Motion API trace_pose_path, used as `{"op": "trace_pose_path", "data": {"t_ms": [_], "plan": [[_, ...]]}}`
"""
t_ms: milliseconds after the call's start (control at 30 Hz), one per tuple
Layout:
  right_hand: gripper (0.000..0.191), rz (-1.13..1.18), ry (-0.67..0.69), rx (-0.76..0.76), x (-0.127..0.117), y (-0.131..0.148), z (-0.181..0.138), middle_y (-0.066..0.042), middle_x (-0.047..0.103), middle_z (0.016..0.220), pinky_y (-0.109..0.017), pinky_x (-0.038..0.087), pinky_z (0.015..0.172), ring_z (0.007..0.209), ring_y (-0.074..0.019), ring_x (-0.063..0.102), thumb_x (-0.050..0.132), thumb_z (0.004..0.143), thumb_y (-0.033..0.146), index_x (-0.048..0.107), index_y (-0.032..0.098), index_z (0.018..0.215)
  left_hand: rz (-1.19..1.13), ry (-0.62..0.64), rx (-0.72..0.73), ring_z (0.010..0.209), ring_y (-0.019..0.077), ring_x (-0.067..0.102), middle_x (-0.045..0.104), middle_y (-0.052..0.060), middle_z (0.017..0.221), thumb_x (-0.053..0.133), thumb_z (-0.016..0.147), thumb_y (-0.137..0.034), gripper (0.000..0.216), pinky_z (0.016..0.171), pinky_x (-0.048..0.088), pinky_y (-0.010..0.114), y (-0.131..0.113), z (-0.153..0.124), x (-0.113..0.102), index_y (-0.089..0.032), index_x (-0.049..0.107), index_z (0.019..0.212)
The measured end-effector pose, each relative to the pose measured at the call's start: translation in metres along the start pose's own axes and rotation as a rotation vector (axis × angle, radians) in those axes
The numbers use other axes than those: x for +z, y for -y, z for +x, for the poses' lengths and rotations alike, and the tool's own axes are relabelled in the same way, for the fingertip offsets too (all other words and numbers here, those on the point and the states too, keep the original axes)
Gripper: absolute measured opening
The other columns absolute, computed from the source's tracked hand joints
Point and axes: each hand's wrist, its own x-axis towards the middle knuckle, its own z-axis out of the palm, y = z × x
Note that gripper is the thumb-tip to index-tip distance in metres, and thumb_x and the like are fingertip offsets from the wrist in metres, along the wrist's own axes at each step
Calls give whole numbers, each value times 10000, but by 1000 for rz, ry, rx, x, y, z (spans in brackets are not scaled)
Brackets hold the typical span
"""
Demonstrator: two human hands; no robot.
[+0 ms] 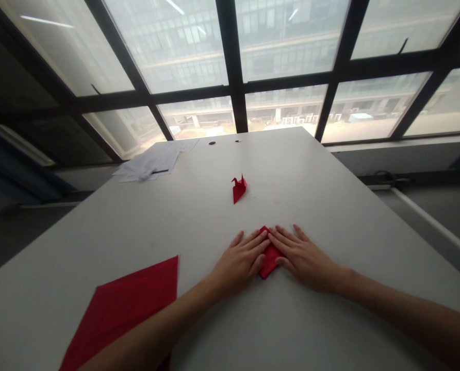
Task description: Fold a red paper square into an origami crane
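A small folded piece of red paper (269,260) lies flat on the white table, partly covered by my fingers. My left hand (241,259) rests on its left side with the fingers stretched out. From the right, my right hand (304,259) lies flat over the paper's other side, fingers spread. Both sets of fingertips meet near the paper's upper corner. Beyond the hands stands a finished red origami crane (239,188). Under my left forearm is a larger red sheet of paper (137,293), partly hidden by the arm.
Several white paper sheets (152,159) lie at the table's far left, with a dark pen-like stick (160,171) on them. Two round holes are near the far edge of the white table (292,170). Large framed windows rise behind it.
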Motion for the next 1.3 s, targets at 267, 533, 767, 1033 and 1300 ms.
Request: {"op": "trace_pose_path", "data": {"t_ms": [267,533,767,1033,1300], "plan": [[591,2,1,-65,-4,0,3,-106,307,1576,-588,190,1185,1483,-270,212,422,979,250,253,223,1545,16,-157,67,1422,205,375,462,72,1498,403,991,-251,477,1212,229,469,3,1,0,-217,399,1467],[532,-210,-67,43,7,5,-9,-178,248,1585,-643,124,1173,1493,-310,151,366,1000,243,311,106,1511,160,46,-5,1506,284,113,203,73,1618,391,991,-474,648,1212,159,508,-1,-4,6,-240,182,1558],[681,-159,-69,28,5,20,-11,-192,198,1597,-571,174,1195,1498,-306,132,413,999,402,179,77,1550,166,23,-17,1505,281,128,194,79,1621,399,984,-492,658,1209,169,499,0,-5,7,-245,190,1557],[834,-40,13,-100,0,22,-12,-190,229,1587,-556,169,1200,1486,-316,187,415,948,616,153,112,1560,130,-26,-125,1495,313,165,284,81,1591,364,992,-502,632,1185,155,598,3,-4,2,-239,225,1549],[878,-33,15,-129,1,22,-12,-198,191,1594,-583,127,1197,1487,-307,191,384,947,638,51,109,1563,164,29,68,1506,239,140,200,106,1613,348,1004,-437,660,1223,104,482,-13,-5,0,-183,114,1567]]}}
